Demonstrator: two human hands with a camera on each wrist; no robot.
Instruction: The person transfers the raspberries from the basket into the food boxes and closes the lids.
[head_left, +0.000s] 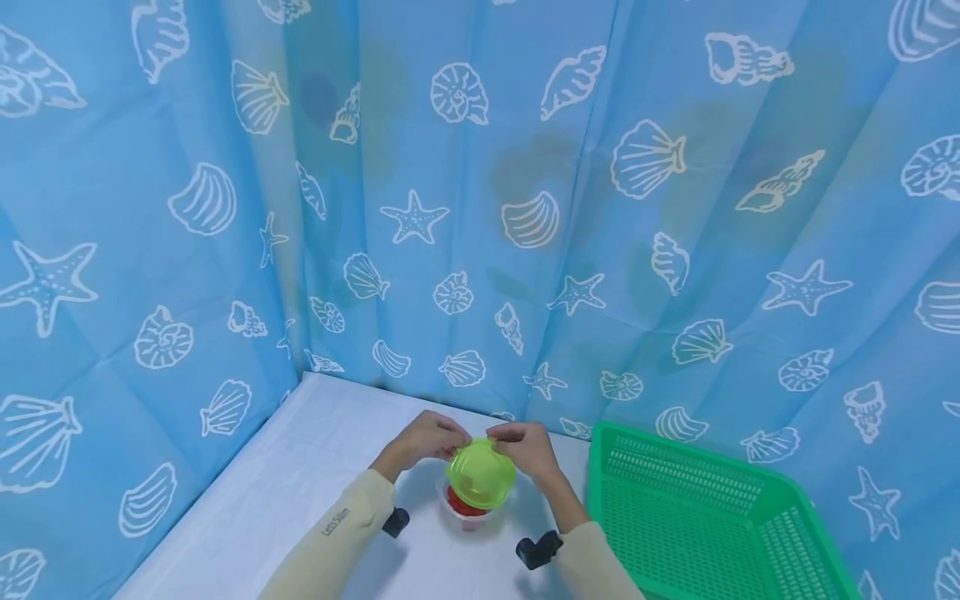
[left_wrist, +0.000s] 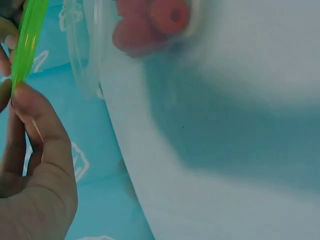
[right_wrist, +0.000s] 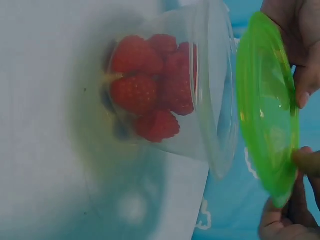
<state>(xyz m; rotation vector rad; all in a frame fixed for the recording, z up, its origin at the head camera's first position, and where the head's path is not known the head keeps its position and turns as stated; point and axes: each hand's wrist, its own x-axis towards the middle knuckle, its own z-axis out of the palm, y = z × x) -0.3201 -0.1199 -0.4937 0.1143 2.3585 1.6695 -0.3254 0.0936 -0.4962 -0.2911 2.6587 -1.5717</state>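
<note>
A green see-through lid (head_left: 480,475) is held tilted above a clear tub (right_wrist: 202,115). Raspberries (right_wrist: 137,95) lie inside the tub, which stands upright on the white table. My left hand (head_left: 433,436) pinches the lid's left edge between thumb and fingers. On the lid's other side my right hand (head_left: 527,447) pinches the edge too. In the right wrist view a gap shows between the lid and the tub's rim. The left wrist view shows only the lid's edge and part of the tub, with my left thumb (left_wrist: 45,110) against the lid.
A large green plastic basket (head_left: 675,517) stands right of the hands. The white tabletop (head_left: 315,433) meets a blue curtain (head_left: 465,208) with shell prints at the back and left. Black wrist cameras (head_left: 540,550) stick out from the sleeves.
</note>
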